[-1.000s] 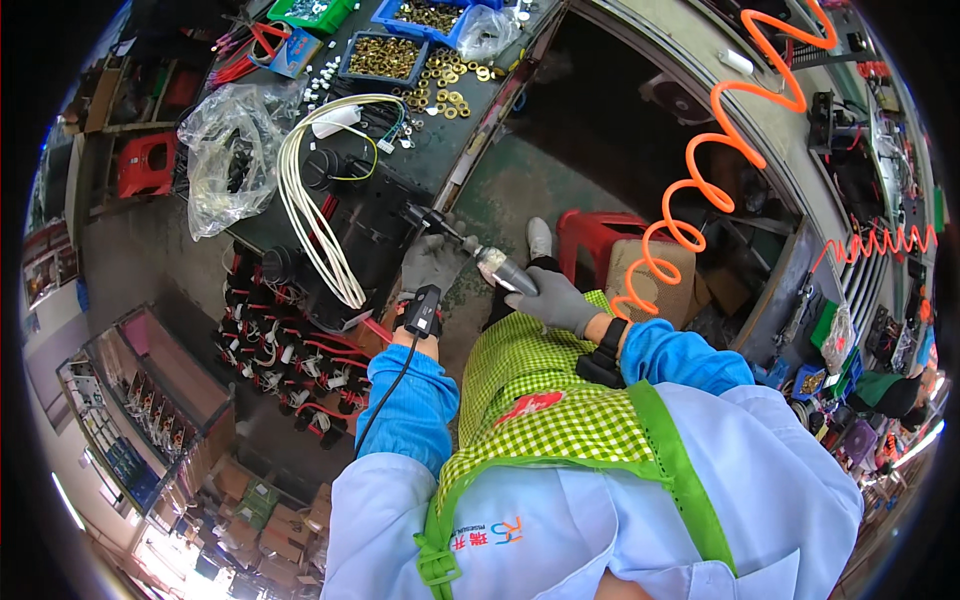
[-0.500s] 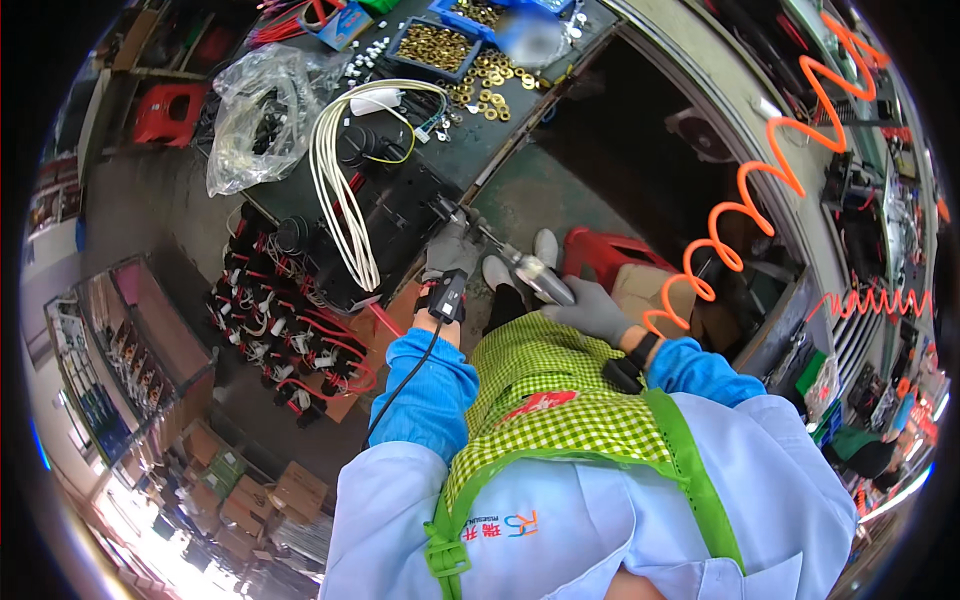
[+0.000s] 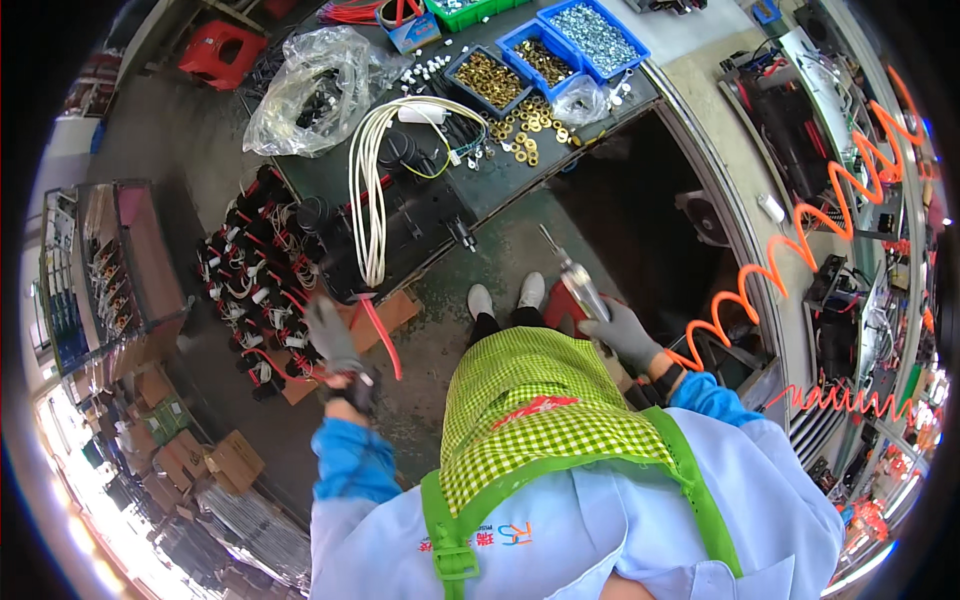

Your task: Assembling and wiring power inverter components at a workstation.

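My right hand (image 3: 626,338), in a grey glove, grips a pneumatic screwdriver (image 3: 579,280), its thin bit slanting up and left over the floor. My left hand (image 3: 331,336), also gloved, is beside a pile of black parts with red and white wires (image 3: 250,290); motion blurs its fingers, so their closure is unclear. At the bench edge lies a black housing (image 3: 425,222) with a metal-tipped fitting (image 3: 462,235) jutting toward me. A looped bundle of cream cables (image 3: 368,205) lies across it, and a red sleeve (image 3: 382,338) hangs off the near end.
Blue bins of brass parts (image 3: 488,78) and silver hardware (image 3: 595,38) stand on the bench, with loose brass washers (image 3: 527,150) nearby. A clear plastic bag (image 3: 315,95) lies farther left. An orange coiled hose (image 3: 765,278) stretches along the right. Cardboard boxes (image 3: 235,460) stand at lower left.
My left hand has left the fitting at the housing and swung left to the wired pile. My right hand has drawn the screwdriver away from the fitting, to the right.
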A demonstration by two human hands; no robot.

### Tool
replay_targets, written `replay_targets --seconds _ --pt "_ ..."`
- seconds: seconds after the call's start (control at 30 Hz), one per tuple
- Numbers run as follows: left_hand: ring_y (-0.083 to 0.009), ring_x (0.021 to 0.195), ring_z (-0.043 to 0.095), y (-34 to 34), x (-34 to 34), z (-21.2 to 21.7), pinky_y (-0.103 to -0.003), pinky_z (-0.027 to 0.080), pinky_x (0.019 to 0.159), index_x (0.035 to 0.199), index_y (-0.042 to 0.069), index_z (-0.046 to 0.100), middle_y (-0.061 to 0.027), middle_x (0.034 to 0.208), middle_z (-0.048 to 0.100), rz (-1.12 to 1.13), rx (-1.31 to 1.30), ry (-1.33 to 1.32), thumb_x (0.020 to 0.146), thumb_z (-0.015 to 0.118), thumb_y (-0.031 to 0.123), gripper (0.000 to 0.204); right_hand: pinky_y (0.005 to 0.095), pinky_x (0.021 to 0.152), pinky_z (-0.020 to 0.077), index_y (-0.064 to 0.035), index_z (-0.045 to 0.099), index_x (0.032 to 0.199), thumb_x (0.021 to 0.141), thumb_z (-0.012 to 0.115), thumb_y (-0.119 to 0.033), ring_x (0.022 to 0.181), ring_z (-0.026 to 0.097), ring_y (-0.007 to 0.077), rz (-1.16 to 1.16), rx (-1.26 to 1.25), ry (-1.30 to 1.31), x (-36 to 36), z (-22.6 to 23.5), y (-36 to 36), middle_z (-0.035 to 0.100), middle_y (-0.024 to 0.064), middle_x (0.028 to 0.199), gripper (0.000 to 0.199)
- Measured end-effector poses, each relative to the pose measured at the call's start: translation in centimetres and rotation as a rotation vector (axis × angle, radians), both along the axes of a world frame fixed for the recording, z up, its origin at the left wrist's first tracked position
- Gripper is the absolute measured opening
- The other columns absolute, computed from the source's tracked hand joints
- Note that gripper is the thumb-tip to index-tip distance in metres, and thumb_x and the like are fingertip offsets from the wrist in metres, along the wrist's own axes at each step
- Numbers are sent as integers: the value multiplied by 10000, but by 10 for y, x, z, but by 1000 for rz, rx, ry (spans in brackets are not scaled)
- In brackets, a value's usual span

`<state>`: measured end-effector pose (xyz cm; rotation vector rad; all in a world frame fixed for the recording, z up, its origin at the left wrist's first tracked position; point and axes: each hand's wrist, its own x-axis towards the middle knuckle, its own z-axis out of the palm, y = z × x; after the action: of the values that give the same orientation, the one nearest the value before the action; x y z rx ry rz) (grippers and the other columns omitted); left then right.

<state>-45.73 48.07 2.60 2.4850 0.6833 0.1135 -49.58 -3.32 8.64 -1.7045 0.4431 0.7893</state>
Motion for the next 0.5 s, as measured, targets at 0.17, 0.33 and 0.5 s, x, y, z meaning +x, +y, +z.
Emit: replay_targets --seconds 0.17,0.33,0.5 --pt "-238 1083 630 -9 85 60 -347 494 948 1373 43 504 -105 1270 613 310 -1057 -16 969 500 463 583 290 480 441 -6 592 1071 802 741 -301 578 576 111 193 -31 -30 74 33 47 607 41 738 425" --pt "-203 949 692 8 81 23 -328 579 826 1265 44 596 -82 1141 682 369 -1319 -175 919 604 412 505 293 451 434 -11 598 1105 778 758 -335 526 567 114 276 -3 32 91 46 66 615 53 702 487" --pt "-235 1011 674 -24 65 8 -361 557 887 1202 53 634 -107 1134 683 441 -1564 -244 934 578 319 382 271 545 457 10 589 1117 811 729 -307 598 565 106 272 -20 91 101 49 68 609 53 765 462"
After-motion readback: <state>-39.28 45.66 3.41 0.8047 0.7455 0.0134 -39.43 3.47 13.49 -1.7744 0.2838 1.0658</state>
